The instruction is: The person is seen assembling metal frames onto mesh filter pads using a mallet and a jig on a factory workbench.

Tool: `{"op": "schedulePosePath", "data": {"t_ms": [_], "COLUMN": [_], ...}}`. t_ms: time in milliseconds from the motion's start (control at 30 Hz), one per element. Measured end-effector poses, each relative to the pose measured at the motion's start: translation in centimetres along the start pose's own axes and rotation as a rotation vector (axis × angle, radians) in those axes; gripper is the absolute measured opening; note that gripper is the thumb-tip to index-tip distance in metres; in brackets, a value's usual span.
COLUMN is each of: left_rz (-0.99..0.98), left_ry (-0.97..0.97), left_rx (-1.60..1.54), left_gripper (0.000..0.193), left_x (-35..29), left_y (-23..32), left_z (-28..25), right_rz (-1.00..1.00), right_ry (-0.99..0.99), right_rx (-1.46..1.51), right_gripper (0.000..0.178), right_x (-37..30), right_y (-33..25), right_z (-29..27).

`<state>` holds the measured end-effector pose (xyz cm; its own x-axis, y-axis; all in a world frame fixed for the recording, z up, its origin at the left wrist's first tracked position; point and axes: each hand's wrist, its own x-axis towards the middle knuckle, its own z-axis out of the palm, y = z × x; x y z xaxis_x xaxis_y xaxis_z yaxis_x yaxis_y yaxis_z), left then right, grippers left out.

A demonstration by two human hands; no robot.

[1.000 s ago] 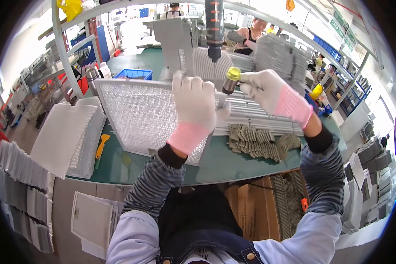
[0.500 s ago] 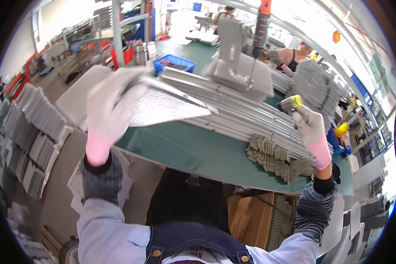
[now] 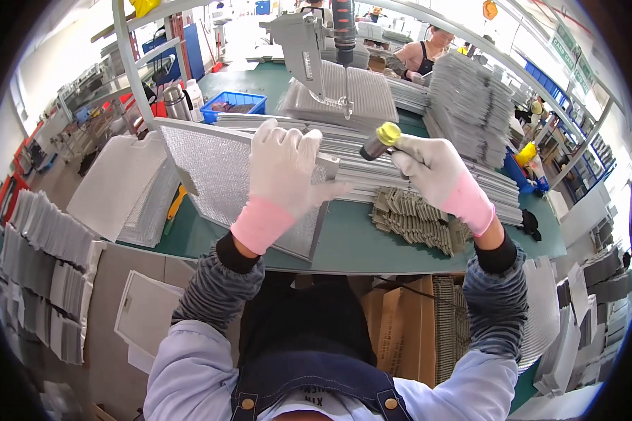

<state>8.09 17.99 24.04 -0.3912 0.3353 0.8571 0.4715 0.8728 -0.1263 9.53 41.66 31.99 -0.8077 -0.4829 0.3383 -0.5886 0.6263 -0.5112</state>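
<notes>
A silver framed mesh panel (image 3: 214, 168) slants over the left part of the green workbench, its far edge higher in the picture beside a pile of metal strips. My left hand (image 3: 281, 172), in a white glove with a pink cuff, lies over the panel's far edge near its right corner. Its fingers are apart and the thumb stretches out to the right; whether the fingertips press on the frame I cannot tell. My right hand (image 3: 439, 168), gloved alike, is closed around a small mallet (image 3: 379, 142) with a yellow face and dark head, held above the strips.
Grey corner pieces (image 3: 411, 221) lie in a heap at the right front. Long metal strips (image 3: 372, 168) run across the bench. Behind them are a blue bin (image 3: 233, 107) and a hanging tool (image 3: 343, 35). Stacked panels (image 3: 467, 105) stand far right, near a co-worker (image 3: 425, 56).
My left hand has moved right, and the panel that was raised in it now slants over the bench. The mallet has come left with my right hand. The whole view has shifted.
</notes>
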Motion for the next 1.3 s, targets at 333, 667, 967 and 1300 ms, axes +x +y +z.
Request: {"op": "schedulePosePath", "data": {"t_ms": [333, 667, 967, 1300], "left_rz": [-0.07, -0.042, -0.078, -0.16], "left_ry": [0.203, 0.185, -0.06, -0.389], "left_rx": [-0.124, -0.112, -0.185, -0.293], "left_gripper": [0.028, 0.033, 0.047, 0.036], "left_x": [-0.5, -1.4, -16.7, -30.6], "left_y": [0.6, 0.9, 6.0, 9.9], "left_z": [0.1, -1.0, -9.8, -4.0], "right_rz": [-0.18, -0.241, 0.048, 0.113], "right_ry": [0.369, -0.201, 0.018, 0.027], "right_rx": [0.207, -0.404, -0.066, -0.561], "right_gripper": [0.025, 0.024, 0.024, 0.033], "right_x": [2.2, 0.7, -1.4, -5.0], "right_y": [-4.7, -4.7, 4.5, 18.6], "right_z": [-2.2, 0.7, 9.0, 25.1]}}
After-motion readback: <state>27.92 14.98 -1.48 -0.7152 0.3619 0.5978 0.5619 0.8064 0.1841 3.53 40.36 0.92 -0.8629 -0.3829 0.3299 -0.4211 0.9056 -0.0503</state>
